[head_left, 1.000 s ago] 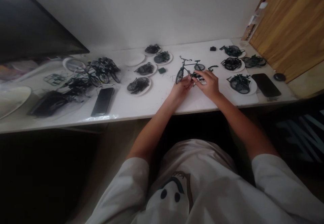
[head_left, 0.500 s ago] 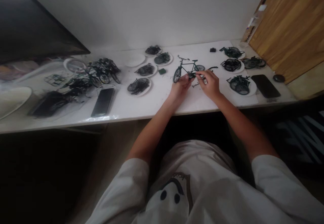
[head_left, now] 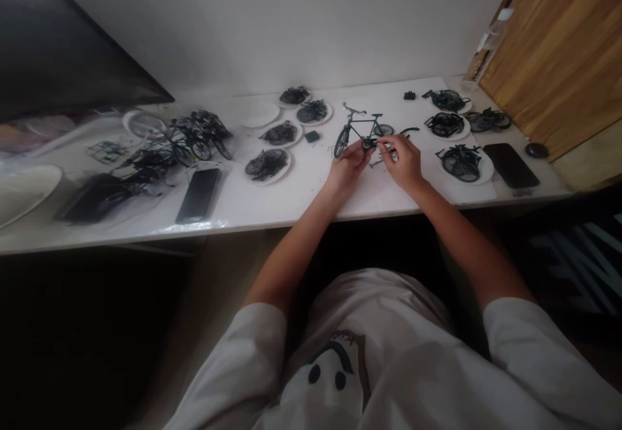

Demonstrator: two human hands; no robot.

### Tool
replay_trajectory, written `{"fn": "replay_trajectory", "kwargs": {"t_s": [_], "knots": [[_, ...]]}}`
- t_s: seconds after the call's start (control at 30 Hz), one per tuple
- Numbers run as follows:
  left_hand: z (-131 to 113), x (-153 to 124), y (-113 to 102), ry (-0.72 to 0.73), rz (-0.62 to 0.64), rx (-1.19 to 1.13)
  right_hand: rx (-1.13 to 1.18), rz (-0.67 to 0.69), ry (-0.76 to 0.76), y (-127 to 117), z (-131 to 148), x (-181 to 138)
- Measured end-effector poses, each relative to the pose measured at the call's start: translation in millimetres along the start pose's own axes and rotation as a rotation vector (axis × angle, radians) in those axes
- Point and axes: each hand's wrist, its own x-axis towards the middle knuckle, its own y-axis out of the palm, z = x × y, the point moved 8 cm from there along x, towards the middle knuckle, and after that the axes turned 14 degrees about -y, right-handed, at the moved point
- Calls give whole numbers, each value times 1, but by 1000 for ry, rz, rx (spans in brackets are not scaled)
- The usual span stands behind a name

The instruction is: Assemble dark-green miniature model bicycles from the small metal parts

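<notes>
A small dark green model bicycle [head_left: 362, 131] stands upright on its two wheels on the white tabletop [head_left: 301, 187], straight ahead of the person, handlebar to the left. The left hand [head_left: 348, 166] reaches up to the bicycle from the near side, its thumb and forefinger closed on the bottom of the frame by the crank. The right hand [head_left: 403, 161] comes in from the bicycle's right, its thumb and forefinger pinched together at the same crank spot; whether they also hold a separate tiny piece is too small to tell.

Just left of the bicycle's front wheel lies a small green square piece [head_left: 311, 136]. Further left of the bicycle sit round white paper plates heaped with dark parts [head_left: 267, 163], and beyond those a black rectangular phone [head_left: 198, 194] lying flat and a tangled pile of dark model bicycles [head_left: 189, 138]. To the bicycle's right, more white plates of dark wheel parts [head_left: 464, 161] are set out, with a second black phone [head_left: 510, 164] past them. A brown wooden panel [head_left: 558, 48] rises far right of the bicycle
</notes>
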Motion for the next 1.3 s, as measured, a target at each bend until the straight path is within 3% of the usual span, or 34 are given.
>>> {"fn": "replay_trajectory", "kwargs": {"t_s": [1.3], "knots": [[-1, 3, -2, 12, 2, 26, 2, 59, 56, 4, -3, -3]]}}
